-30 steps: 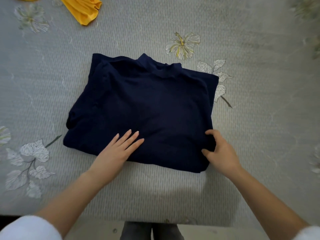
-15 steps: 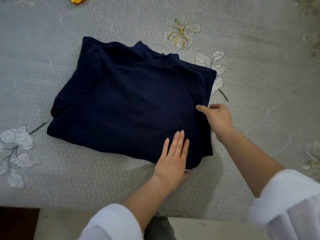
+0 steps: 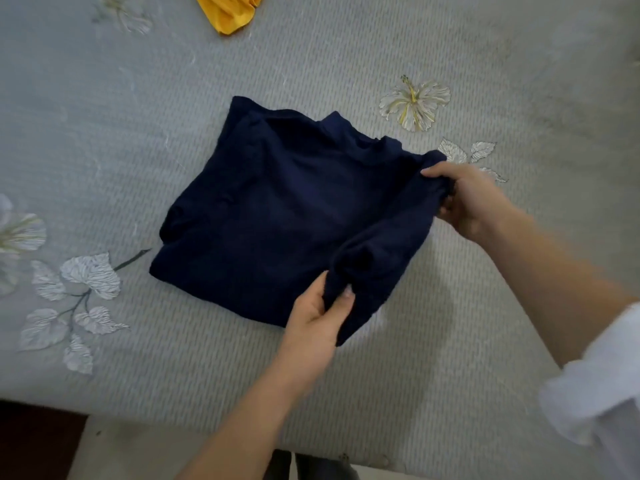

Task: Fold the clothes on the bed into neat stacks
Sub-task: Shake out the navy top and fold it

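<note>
Both hands now lifting navy top (image 3: 277,216).

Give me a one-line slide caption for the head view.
Both hands, left and right, grip the right edge of a half-folded navy top on the grey floral bedspread.

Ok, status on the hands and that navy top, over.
Left hand pinches navy top at near right corner. Right hand grips far right edge. Yellow garment lies apart, nothing in the way.
</note>
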A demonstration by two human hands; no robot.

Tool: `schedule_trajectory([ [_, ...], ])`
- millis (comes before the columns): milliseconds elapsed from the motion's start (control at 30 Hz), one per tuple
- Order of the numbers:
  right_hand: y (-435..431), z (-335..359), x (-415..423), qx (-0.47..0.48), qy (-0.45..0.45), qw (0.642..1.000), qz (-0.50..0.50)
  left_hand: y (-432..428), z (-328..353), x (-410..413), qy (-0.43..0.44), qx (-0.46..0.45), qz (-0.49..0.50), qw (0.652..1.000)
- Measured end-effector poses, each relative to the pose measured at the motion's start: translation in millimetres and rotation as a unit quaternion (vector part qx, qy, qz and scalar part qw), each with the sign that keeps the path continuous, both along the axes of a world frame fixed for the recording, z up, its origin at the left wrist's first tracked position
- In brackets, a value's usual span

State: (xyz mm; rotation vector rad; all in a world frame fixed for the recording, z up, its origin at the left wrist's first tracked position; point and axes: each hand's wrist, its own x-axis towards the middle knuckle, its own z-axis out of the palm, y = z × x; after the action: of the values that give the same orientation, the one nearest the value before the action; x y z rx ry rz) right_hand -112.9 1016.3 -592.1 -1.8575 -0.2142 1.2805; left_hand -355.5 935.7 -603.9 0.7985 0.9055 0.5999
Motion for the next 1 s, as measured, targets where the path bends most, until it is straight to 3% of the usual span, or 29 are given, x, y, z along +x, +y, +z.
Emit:
schedule_trajectory([
  [133,47.5,13.9,-48.2,0.046,-0.069,0.996,0.038,21.4,1.1,-43.2,-0.128,-0.148,0.132,0.972],
  [267,93.2,17.4,-108.3,0.083,-0.123,0.984,0.101,36.7,-5.5,-79.7,-0.172,-0.189,0.247,0.935],
  [367,121.5,13.2,-150.1,0.103,-0.145,0.972,0.154,48.5,-13.7,-103.4,-0.156,-0.188,0.303,0.921],
  [467,132.6,-0.2,-181.7,0.094,-0.149,0.951,0.255,56.1,-25.8,-123.0,-0.097,-0.211,0.369,0.900],
  [567,121.2,-19.2,-183.5,0.062,-0.262,0.913,0.307,54.0,-34.5,-132.4,0.013,-0.243,0.391,0.888],
  [667,97.3,-36.0,-165.7,0.032,-0.366,0.898,0.241,45.9,-37.3,-132.1,0.177,-0.179,0.385,0.888],
  [733,82.5,-46.3,-153.7,-0.004,-0.414,0.895,0.167,40.8,-35.4,-128.0,0.227,-0.169,0.389,0.877],
  [800,72.1,-53.3,-146.7,-0.068,-0.394,0.912,0.094,37.3,-32.3,-121.0,0.198,-0.195,0.380,0.882],
  [867,68.3,-58.1,-141.0,-0.107,-0.303,0.946,0.046,35.7,-29.7,-111.8,0.174,-0.209,0.352,0.896],
  [933,67.1,-58.2,-134.8,-0.084,-0.197,0.976,0.051,36.4,-29.9,-103.7,0.182,-0.184,0.325,0.910],
  [1000,65.5,-52.1,-127.1,-0.050,-0.153,0.986,0.051,40.5,-31.6,-100.2,0.208,-0.155,0.319,0.912],
])
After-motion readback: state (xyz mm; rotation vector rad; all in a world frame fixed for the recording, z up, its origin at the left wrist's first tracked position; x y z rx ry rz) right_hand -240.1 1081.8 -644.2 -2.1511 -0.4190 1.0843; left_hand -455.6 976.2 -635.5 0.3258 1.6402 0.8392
